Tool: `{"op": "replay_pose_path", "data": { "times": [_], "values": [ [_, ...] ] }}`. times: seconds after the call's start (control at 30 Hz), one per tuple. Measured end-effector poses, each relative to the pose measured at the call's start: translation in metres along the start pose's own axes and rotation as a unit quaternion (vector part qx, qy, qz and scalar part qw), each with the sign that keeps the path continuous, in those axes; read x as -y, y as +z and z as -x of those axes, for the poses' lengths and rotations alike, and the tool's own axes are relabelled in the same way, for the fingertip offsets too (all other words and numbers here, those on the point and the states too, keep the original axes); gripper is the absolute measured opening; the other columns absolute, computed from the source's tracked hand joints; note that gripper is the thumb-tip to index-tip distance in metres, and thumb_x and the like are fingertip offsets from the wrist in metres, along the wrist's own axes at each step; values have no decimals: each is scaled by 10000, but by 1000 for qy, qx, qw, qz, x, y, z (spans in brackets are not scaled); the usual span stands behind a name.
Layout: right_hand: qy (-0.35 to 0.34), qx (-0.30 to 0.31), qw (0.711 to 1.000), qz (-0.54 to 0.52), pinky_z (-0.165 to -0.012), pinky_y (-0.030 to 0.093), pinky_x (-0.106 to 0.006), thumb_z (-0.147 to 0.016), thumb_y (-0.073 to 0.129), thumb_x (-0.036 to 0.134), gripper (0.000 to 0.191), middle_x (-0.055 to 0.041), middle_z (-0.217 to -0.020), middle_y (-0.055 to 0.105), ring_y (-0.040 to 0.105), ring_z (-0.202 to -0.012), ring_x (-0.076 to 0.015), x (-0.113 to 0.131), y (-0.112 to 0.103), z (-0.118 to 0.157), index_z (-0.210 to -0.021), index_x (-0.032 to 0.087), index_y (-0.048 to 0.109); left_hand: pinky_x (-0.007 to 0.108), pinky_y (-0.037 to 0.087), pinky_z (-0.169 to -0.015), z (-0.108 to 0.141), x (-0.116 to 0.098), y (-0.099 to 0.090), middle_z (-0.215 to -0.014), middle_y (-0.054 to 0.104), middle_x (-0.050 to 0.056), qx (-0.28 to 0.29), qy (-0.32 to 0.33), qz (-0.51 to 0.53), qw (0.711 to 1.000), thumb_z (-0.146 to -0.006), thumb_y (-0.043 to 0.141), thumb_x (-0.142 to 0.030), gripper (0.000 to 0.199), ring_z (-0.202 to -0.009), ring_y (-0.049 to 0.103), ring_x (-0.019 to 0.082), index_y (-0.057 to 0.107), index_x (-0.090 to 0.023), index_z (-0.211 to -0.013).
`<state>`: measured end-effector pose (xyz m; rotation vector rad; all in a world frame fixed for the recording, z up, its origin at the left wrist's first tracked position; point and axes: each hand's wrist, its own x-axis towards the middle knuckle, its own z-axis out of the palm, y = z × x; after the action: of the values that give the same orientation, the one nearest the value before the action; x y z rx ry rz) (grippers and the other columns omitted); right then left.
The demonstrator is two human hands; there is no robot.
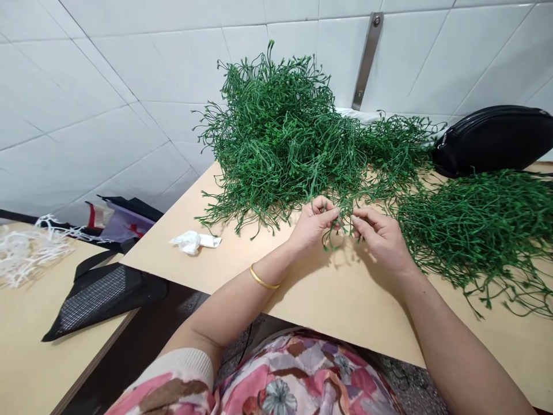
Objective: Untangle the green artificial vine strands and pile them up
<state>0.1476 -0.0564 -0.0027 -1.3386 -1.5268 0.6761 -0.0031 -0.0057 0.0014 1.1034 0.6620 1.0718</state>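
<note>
My left hand (317, 222) and my right hand (380, 237) meet over the front part of the table, thumbs and fingertips pinched. Between them is a small green artificial plant sprig (344, 214), its thin stems dangling below the fingers. Both hands grip it, one on each side. Just behind them rises a big tangled heap of the same green sprigs (276, 132), with thin curly stems and bud-like tips. Another pile of green sprigs (479, 225) lies right of my right hand. Exactly where the fingers meet the stems is partly hidden.
A crumpled white tissue (192, 242) lies on the light wooden table (159, 253) at left. A black bag (496, 138) stands at the back right by the tiled wall. On a second table at left are white netted strands (30, 253) and a black mesh item (97, 294).
</note>
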Motion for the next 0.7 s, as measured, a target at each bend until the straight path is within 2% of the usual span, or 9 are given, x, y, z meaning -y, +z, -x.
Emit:
{"op": "replay_pose_path", "data": {
  "times": [0.07, 0.17, 0.23, 0.33, 0.43, 0.57, 0.7],
  "values": [
    [-11, -12, 1000, 2, -627, 401, -292, -848, 518, 353, 199, -1, -635, 546, 510, -625, -147, 2, -2, 0, -789, 186, 608, 224, 431, -541, 1, -3, 1, -573, 503, -48, 1, 7, -21, 1000, -684, 679, -256, 216, -521, 505, 73, 485, -160, -681],
    [-39, -65, 997, 15, -704, 414, -305, -864, 498, 376, 241, -33, -747, 609, 555, -740, -166, 1, -6, -2, -768, 183, 607, 223, 411, -542, 2, -4, 2, -569, 518, -41, 2, 11, -71, 997, -692, 665, -239, 161, -530, 509, 79, 541, -147, -737],
    [-50, -74, 996, 20, -748, 417, -321, -866, 490, 394, 272, -44, -783, 626, 569, -799, -181, 0, -6, -4, -750, 183, 616, 220, 395, -551, 1, -2, 2, -567, 526, -37, 12, 9, -105, 994, -694, 651, -219, 130, -534, 496, 74, 578, -137, -763],
    [-27, -41, 999, 9, -740, 428, -329, -822, 551, 414, 269, -48, -787, 638, 572, -800, -189, -3, -6, -5, -734, 179, 644, 211, 347, -523, 2, 3, 3, -551, 506, -41, 23, 8, -153, 988, -689, 640, -192, 83, -507, 434, 56, 586, -134, -711],
    [25, -1, 999, -28, -646, 432, -311, -753, 622, 390, 244, -54, -817, 651, 561, -713, -169, -4, -6, -5, -834, 166, 677, 210, 283, -478, 3, 5, 5, -497, 441, -56, 45, -5, -185, 982, -690, 621, -179, 112, -464, 372, 49, 535, -141, -629],
    [63, 69, 994, -64, -579, 408, -285, -706, 612, 301, 208, -36, -721, 627, 535, -637, -149, -2, -8, -4, -851, 162, 668, 210, 251, -473, 3, 2, 7, -467, 406, -74, 40, -24, -208, 977, -647, 615, -121, 136, -448, 330, 43, 498, -145, -583],
    [108, 60, 990, -68, -502, 351, -254, -660, 560, 216, 181, -7, -621, 584, 469, -528, -113, -2, -8, -5, -806, 161, 650, 214, 248, -495, 3, -3, 8, -496, 448, -66, 25, -28, -232, 972, -616, 599, -88, 92, -477, 339, 43, 530, -131, -573]
  ]
}}
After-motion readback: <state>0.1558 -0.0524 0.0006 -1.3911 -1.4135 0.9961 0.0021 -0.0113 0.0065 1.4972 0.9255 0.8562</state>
